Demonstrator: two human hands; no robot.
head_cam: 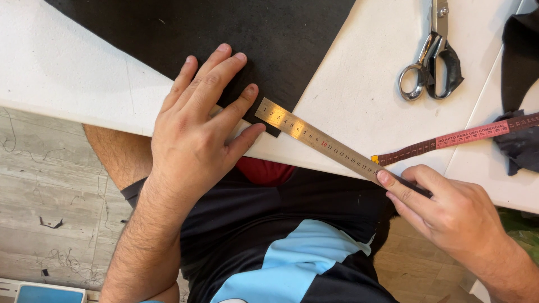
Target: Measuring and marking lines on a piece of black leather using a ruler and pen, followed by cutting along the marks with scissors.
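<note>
My left hand lies flat, fingers spread, on the corner of a black fabric sheet spread over the white table. Its thumb tip sits next to the near end of a steel ruler. The ruler runs diagonally from the fabric corner down to the right, past the table edge. My right hand pinches the ruler's far end between thumb and forefinger. A dark red measuring tape starts beside that hand and stretches off to the right.
Large metal scissors lie at the top right on the table. Dark cloth is bunched at the right edge. Below the table are my lap in black and light blue clothing and a wooden floor with thread scraps.
</note>
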